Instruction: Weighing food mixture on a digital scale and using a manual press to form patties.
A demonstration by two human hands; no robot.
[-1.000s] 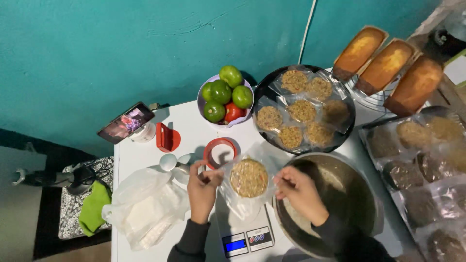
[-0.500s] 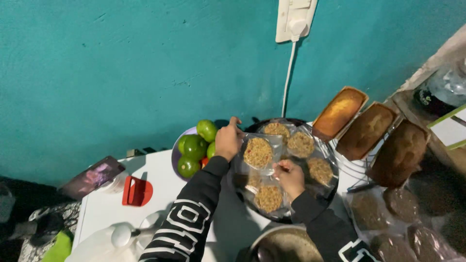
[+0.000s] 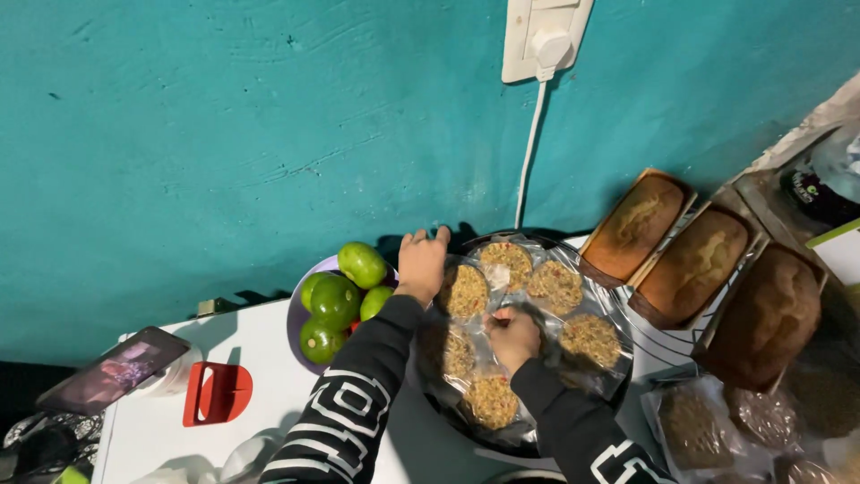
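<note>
Teal wall behind; my left hand [image 3: 421, 264] lies flat on a wrapped patty [image 3: 466, 291] at the tray's [image 3: 502, 436] far edge, right hand [image 3: 513, 339] pinching wrap mid-tray; tugging might tear it.

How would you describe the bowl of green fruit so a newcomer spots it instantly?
Start at the teal wall, then drop to the white table below. Left of the dark tray of wrapped patties sits the purple bowl, the only dish holding round green fruit.
</note>
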